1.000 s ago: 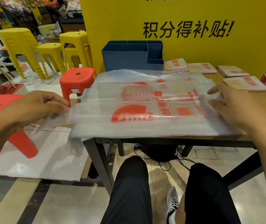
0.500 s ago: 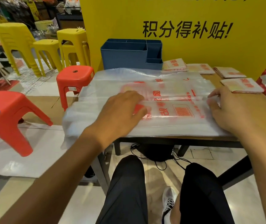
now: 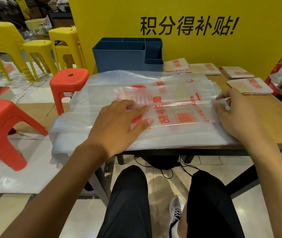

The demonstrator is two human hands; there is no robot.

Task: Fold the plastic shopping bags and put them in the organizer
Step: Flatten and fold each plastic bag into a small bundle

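L hand (image 3: 118, 124) flat, fingers spread, pressing on translucent white plastic shopping bag w/ red print (image 3: 179, 100). R hand (image 3: 236, 114) pinches bag's right edge. Bag lies across wooden table (image 3: 274, 117), left end overhanging. Blue compartmented plastic organizer (image 3: 119, 57) behind; four folded bags (image 3: 250, 85) to its right.

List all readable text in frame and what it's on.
"积分得补贴!" in black on the yellow board.
Red print on the plastic bag under the left hand and right hand: reversed and blurred, unreadable.
Red print on the folded bags: too small to read.
Sticker on the red stool: unreadable.
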